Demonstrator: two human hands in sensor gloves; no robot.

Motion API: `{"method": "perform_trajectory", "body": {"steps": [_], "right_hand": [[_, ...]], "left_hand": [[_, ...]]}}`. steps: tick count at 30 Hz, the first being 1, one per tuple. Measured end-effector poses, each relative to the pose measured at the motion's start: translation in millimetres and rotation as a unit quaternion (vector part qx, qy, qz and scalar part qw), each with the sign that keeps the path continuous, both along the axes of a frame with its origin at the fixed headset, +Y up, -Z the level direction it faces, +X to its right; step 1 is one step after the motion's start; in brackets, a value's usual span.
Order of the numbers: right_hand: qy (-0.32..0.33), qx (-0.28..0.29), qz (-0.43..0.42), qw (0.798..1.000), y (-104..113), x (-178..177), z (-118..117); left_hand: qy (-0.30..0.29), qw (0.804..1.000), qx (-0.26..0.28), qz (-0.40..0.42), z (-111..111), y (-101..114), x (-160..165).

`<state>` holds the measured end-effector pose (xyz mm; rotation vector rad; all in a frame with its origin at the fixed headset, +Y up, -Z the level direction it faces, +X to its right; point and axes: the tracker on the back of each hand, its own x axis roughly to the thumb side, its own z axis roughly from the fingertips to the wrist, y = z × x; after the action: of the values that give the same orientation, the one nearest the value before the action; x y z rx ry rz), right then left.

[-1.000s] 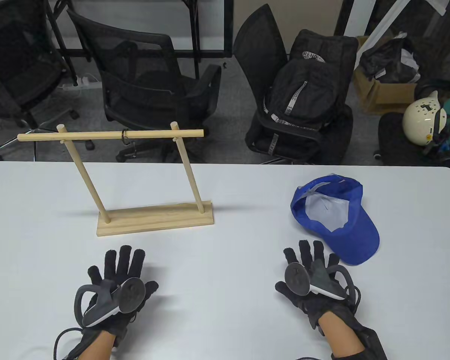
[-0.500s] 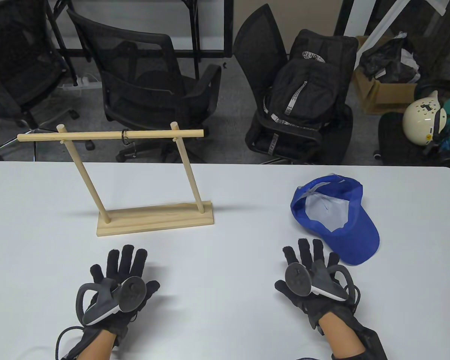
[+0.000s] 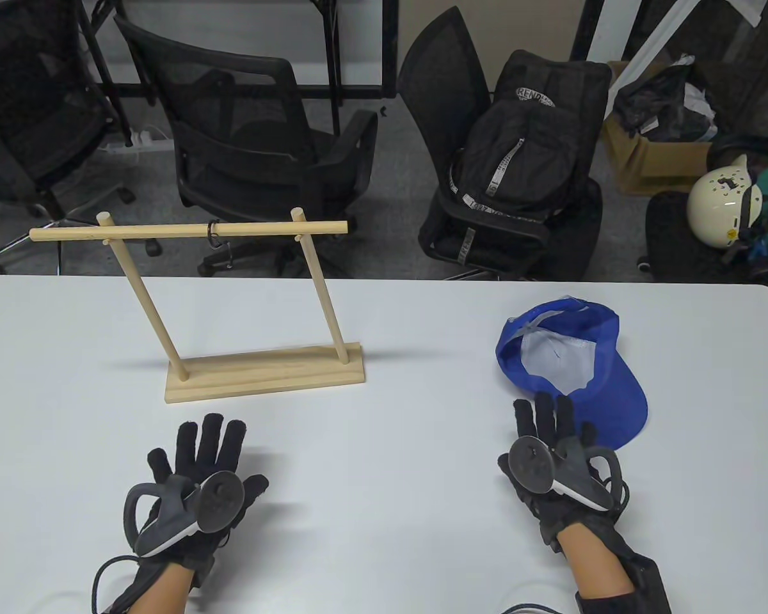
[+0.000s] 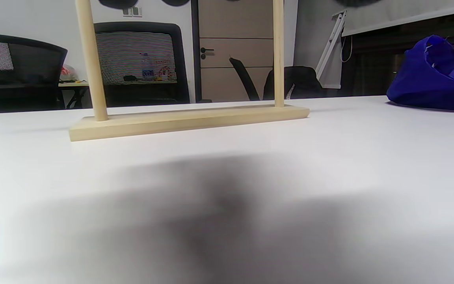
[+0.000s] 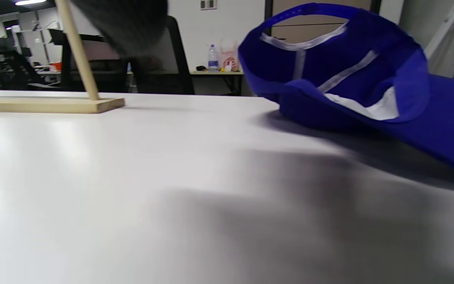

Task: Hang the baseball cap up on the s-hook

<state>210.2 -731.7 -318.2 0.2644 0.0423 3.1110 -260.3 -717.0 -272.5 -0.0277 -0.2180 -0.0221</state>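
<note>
A blue baseball cap (image 3: 576,364) lies upside down on the white table (image 3: 384,448) at the right, brim toward me; it also shows in the right wrist view (image 5: 353,86) and the left wrist view (image 4: 436,79). A small black s-hook (image 3: 214,235) hangs on the top bar of a wooden rack (image 3: 230,300) at the left. My right hand (image 3: 550,435) is open with fingers spread, fingertips at the cap's brim edge. My left hand (image 3: 198,460) is open and empty, flat over the table in front of the rack base (image 4: 187,120).
Black office chairs (image 3: 256,147), a black backpack (image 3: 518,166) on a chair, a cardboard box (image 3: 653,160) and a white helmet (image 3: 720,201) stand beyond the table's far edge. The rack's base (image 5: 49,104) sits left of the cap.
My right hand has moved forward and to the right, up to the cap's brim. My left hand has shifted slightly left. The cap and rack have not moved.
</note>
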Motion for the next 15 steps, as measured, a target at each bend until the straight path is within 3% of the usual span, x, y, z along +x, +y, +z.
{"method": "perform_trajectory", "body": {"steps": [7, 15], "right_hand": [[-0.049, -0.013, -0.002, 0.999, -10.5, 27.3, -18.2], [-0.101, -0.076, -0.003, 0.992, -34.2, 57.7, -49.3]], "left_hand": [[0.008, 1.0, -0.004, 0.002, 1.3, -0.5, -2.7], [0.018, 1.0, -0.009, -0.014, 0.4, -3.5, -1.1]]}}
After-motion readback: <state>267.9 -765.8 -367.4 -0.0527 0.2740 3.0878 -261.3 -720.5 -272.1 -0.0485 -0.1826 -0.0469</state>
